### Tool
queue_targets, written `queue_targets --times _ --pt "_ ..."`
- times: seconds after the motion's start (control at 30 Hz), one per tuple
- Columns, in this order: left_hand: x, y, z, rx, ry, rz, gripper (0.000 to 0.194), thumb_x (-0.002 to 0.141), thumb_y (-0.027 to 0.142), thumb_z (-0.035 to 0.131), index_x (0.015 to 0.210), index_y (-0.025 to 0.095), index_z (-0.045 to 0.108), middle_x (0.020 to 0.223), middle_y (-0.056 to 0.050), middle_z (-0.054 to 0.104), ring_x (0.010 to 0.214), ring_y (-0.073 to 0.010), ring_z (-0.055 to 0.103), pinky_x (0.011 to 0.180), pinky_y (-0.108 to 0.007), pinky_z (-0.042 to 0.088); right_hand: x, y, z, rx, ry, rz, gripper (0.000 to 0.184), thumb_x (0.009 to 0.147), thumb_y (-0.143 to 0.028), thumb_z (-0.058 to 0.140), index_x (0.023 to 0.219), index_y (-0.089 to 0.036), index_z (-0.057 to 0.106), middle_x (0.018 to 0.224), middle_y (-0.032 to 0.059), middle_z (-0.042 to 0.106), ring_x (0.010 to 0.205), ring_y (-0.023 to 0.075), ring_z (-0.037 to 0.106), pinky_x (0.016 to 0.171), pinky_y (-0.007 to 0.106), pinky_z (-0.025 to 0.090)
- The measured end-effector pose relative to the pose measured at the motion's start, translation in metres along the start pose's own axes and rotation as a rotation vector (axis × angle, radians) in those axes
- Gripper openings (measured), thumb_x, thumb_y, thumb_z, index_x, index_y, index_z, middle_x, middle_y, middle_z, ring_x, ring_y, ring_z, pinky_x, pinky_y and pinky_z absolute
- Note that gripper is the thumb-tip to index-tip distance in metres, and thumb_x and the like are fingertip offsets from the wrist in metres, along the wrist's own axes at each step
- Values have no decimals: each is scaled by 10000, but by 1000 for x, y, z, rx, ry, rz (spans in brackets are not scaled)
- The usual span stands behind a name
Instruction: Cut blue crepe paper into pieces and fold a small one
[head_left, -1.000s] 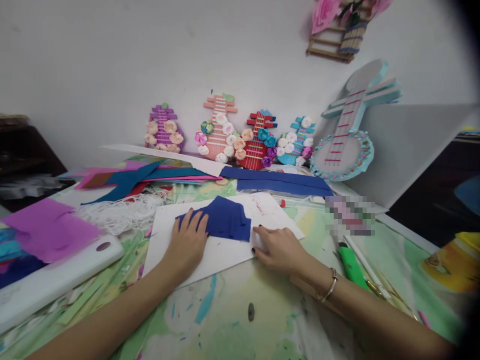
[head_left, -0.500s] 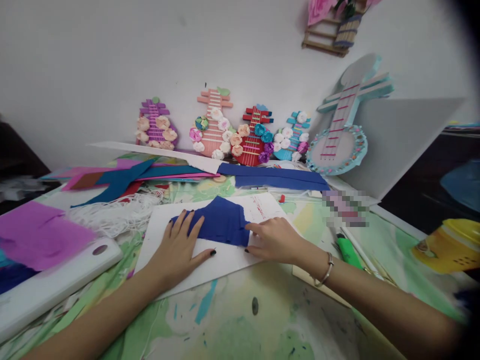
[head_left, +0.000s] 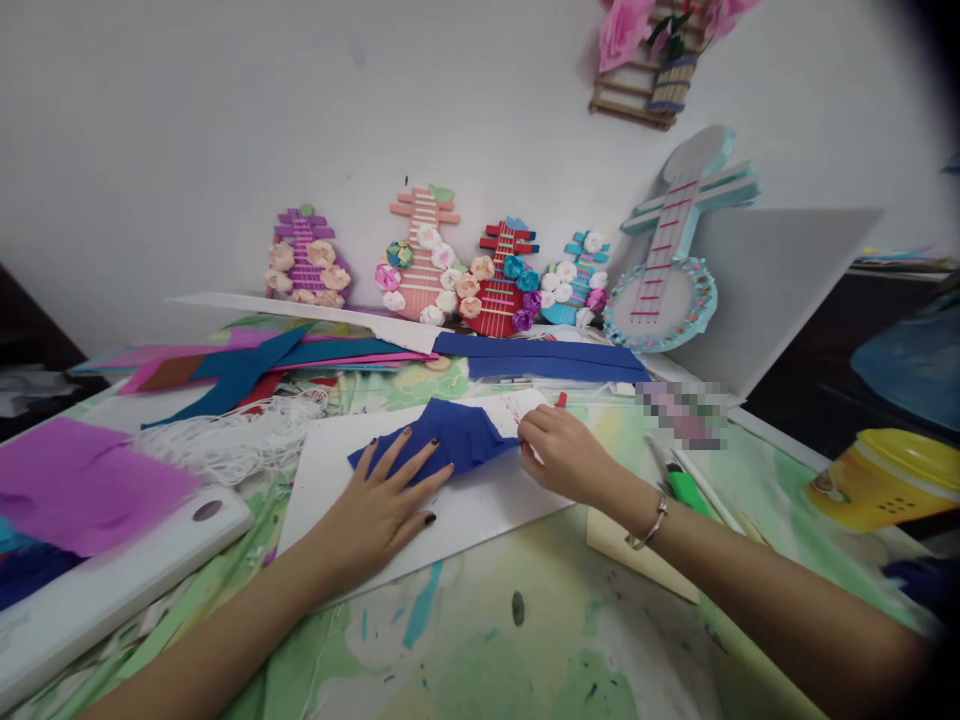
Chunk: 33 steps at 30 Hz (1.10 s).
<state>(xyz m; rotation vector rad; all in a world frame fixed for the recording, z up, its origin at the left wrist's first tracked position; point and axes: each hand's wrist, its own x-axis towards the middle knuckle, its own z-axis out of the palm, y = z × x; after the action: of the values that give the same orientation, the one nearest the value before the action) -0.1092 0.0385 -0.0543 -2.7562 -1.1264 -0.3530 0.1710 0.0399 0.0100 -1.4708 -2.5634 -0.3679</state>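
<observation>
A piece of dark blue crepe paper (head_left: 461, 432) with folds in it lies on a white board (head_left: 450, 520). My left hand (head_left: 390, 500) rests flat with spread fingers over the paper's left part and the board. At the paper's right corner, my right hand (head_left: 559, 455) is closed, with thumb and fingertips pinching the drawn-out tip. That corner is pulled to a point toward the right hand. Red marks show on the board's upper right, partly hidden behind the right hand.
Decorated lute-shaped crafts (head_left: 499, 280) lean along the wall. Blue strips (head_left: 547, 355), white string (head_left: 240, 435) and purple paper (head_left: 97, 485) lie around the board. A green-handled tool (head_left: 686, 488) and a yellow container (head_left: 885, 480) are on the right.
My right hand has moved right and slightly up, drawing the paper's corner out to a point. My left hand has slid right across the paper. The view has shifted slightly.
</observation>
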Motion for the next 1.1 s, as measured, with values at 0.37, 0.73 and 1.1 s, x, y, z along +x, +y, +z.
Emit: queue_targets --times 0.37,0.73,1.1 --pt "-2 -10 -10 49 12 -91 526 939 434 392 1430 244 359 1522 -122 277 1418 -360 131 1088 -605 208 -3 66 -47 135 92 255 171 783 -200 485 676 -173 614 627 8 649 555 136 548 529 233 317" --pt "21 72 -21 -175 -354 165 769 904 629 312 1491 167 130 1544 -101 156 1424 -254 159 1156 -449 177 -34 5 -9 -48 299 19 135 821 -110 471 786 -131 600 981 157 650 837 248 563 701 338 379" --pt "-38 48 -44 107 -143 5 544 953 487 332 1266 106 562 1300 -143 568 1154 -286 579 970 -411 452 -63 -21 42 43 178 -157 147 812 -38 468 762 -140 561 761 96 645 703 203 598 672 309 461"
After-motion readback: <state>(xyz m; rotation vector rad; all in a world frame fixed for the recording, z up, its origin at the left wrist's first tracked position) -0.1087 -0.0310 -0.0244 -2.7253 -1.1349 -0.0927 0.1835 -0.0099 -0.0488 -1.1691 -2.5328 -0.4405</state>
